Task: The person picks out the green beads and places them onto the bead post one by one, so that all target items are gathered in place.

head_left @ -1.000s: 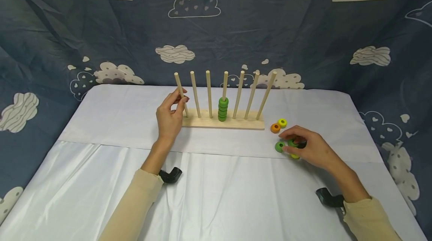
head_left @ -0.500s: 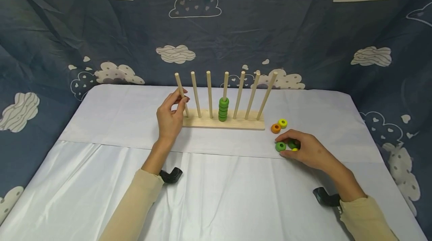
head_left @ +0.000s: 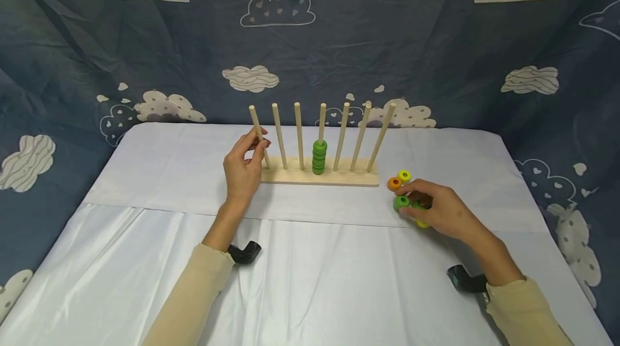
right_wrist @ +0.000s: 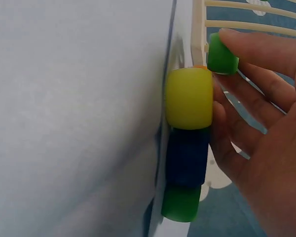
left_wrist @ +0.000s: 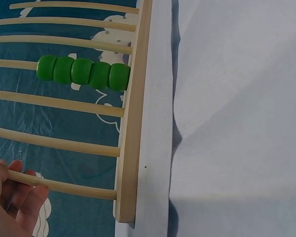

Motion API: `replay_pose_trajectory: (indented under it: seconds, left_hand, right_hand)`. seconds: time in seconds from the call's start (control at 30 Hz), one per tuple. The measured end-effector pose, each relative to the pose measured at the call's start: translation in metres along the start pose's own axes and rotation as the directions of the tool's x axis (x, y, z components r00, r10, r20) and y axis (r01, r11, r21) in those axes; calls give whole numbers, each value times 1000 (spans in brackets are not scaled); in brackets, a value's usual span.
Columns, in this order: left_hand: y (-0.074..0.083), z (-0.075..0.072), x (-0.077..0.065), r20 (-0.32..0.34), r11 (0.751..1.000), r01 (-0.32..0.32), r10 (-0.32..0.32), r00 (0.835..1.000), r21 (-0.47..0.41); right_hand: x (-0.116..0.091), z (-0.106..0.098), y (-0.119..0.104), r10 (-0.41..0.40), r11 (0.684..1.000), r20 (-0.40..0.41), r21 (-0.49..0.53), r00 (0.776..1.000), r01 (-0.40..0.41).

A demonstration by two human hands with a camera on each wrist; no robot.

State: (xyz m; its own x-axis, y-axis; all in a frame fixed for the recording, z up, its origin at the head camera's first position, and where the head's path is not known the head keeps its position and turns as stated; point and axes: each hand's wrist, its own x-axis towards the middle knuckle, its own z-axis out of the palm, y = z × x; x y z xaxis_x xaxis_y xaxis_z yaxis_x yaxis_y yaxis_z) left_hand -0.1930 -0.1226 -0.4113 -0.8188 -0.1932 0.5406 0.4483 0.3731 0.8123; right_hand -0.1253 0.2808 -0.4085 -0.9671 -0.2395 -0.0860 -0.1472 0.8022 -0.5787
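The left hand (head_left: 244, 168) grips the leftmost peg of a wooden peg rack (head_left: 319, 177) between thumb and fingers. Several green beads (left_wrist: 81, 71) are stacked on the middle peg. To the right of the rack, the right hand (head_left: 443, 210) pinches a green bead (right_wrist: 222, 55) between thumb and fingers, and it appears just off the table. Under that hand lie a yellow bead (right_wrist: 189, 98), a dark blue bead (right_wrist: 188, 157) and another green bead (right_wrist: 181, 203); in the head view the fingers partly cover this group.
An orange bead (head_left: 394, 184) and a yellow bead (head_left: 404, 176) lie between the rack and the right hand. White cloth (head_left: 310, 276) covers the table. Behind it hangs a dark cloud-print curtain (head_left: 387, 39). A black device (head_left: 466, 279) sits at each wrist.
The right hand has shifted left, taken the nearer green bead between its fingers and raised it slightly. The left hand stays on the peg.
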Motion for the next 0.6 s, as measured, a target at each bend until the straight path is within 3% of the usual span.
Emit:
replay_pose_trajectory:
  seconds: [0.27, 0.6]
  left_hand:
    - [-1, 1, 1, 3, 1000, -2, 2, 1000, -2]
    - [0, 0, 2, 6, 1000, -5, 5, 1000, 10]
  right_hand:
    - [4, -4, -9, -32, 998, -102, 49, 994, 37]
    - [12, -4, -20, -118, 989, -224, 63, 967, 136]
